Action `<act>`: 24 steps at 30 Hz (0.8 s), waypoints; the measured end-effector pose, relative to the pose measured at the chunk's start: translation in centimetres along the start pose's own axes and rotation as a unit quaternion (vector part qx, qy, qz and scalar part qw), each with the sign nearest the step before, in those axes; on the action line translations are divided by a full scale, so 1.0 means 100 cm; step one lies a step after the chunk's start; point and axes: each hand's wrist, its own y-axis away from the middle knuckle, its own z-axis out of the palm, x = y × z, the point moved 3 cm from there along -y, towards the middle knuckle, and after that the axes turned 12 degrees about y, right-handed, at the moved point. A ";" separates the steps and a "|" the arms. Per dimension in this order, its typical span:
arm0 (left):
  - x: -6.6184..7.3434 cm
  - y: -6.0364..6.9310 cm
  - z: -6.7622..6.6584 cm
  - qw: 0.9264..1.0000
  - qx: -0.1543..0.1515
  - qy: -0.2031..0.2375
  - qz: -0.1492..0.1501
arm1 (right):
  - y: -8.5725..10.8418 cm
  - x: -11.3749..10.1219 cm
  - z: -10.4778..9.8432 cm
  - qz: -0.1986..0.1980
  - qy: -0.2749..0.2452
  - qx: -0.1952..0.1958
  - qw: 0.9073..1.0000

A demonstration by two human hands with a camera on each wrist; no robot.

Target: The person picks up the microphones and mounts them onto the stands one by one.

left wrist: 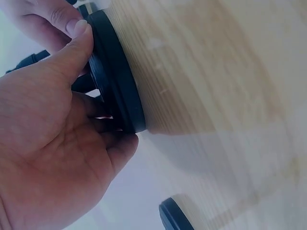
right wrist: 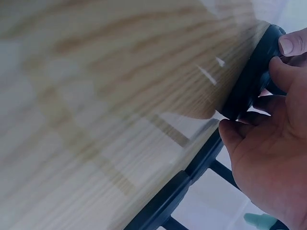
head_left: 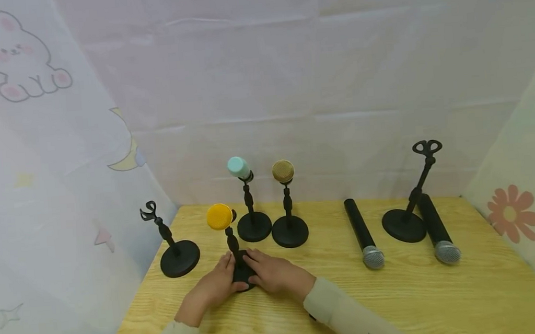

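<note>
A black stand with a yellow-topped microphone (head_left: pixel 219 216) stands at the front left of the table, tilted slightly left at its top. Its round base (head_left: pixel 243 280) lies between both hands. The left hand (head_left: pixel 216 285) grips the base's left side; in the left wrist view its thumb and fingers hold the rim (left wrist: pixel 120 72). From the other side the right hand (head_left: pixel 276 275) holds the same base, its thumb and fingertips on the rim (right wrist: pixel 252 72) in the right wrist view. The far side of the base is partly covered by fingers.
An unloaded stand (head_left: pixel 180 257) is at the left. Behind are stands with a light-blue microphone (head_left: pixel 238 167) and a gold microphone (head_left: pixel 283 171). At the right lie two black microphones (head_left: pixel 360 228) (head_left: pixel 434 224), beside another unloaded stand (head_left: pixel 404 225).
</note>
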 end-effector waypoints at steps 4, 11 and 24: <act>-0.003 -0.001 -0.004 1.000 0.004 0.014 0.000 | -0.007 0.000 0.001 0.002 -0.001 0.004 1.000; -0.010 -0.006 -0.009 1.000 0.005 0.014 -0.001 | -0.016 -0.001 0.000 0.012 0.013 0.016 1.000; -0.025 -0.018 -0.016 0.999 0.014 0.029 -0.024 | -0.009 0.007 -0.005 0.014 0.014 0.004 1.000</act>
